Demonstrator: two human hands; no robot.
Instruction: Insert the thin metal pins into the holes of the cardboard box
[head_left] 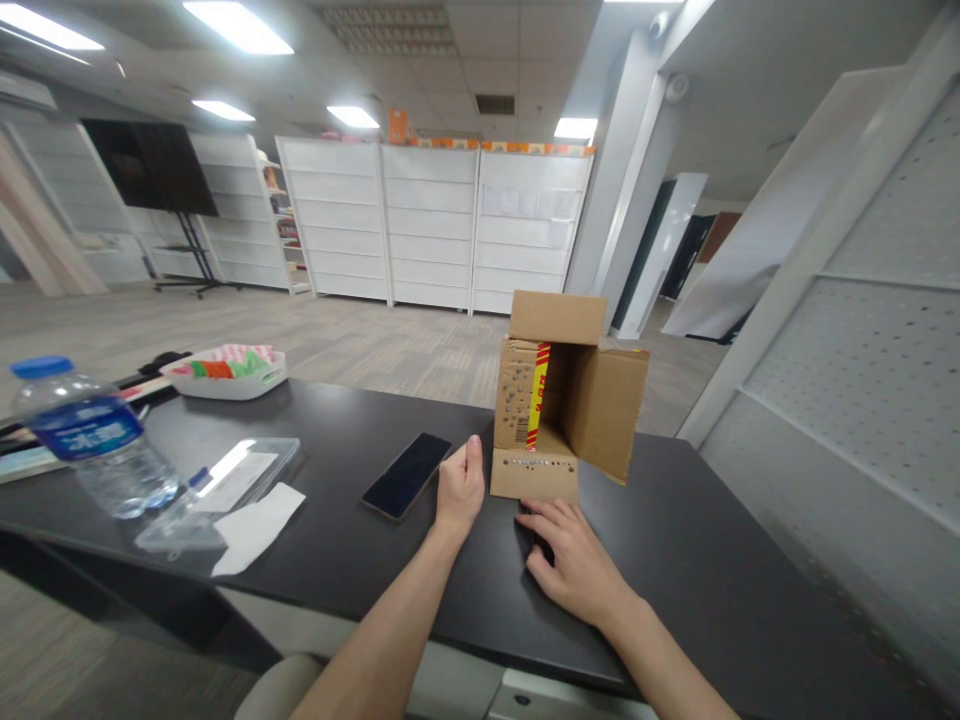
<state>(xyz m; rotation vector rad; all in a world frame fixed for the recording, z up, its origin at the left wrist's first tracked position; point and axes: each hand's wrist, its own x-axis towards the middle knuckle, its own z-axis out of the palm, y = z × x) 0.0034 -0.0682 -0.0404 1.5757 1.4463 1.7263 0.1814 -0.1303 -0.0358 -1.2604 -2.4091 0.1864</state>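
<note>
An open cardboard box (516, 395) stands on its side on the black table, its inside facing me. Red and yellow tape runs down its front, and small dark and silvery dots mark the cardboard. Its lower flap (534, 484) reaches toward me with a row of such dots. Left of the flap, my left hand (460, 488) is closed with the thumb up; whatever its fingers may hold is hidden. My right hand (574, 558) rests on the tabletop, fingers stretched out, their tips beside the flap's near edge. A dark-screened phone (407, 476) lies left of my left hand.
On the left of the black table (337, 570) stand a water bottle (94, 435) with a blue cap and a white basket (225, 388) of colourful packets. A clear plastic case (247, 475) and white paper (259, 528) lie nearby. A perforated panel (862, 380) rises at the right.
</note>
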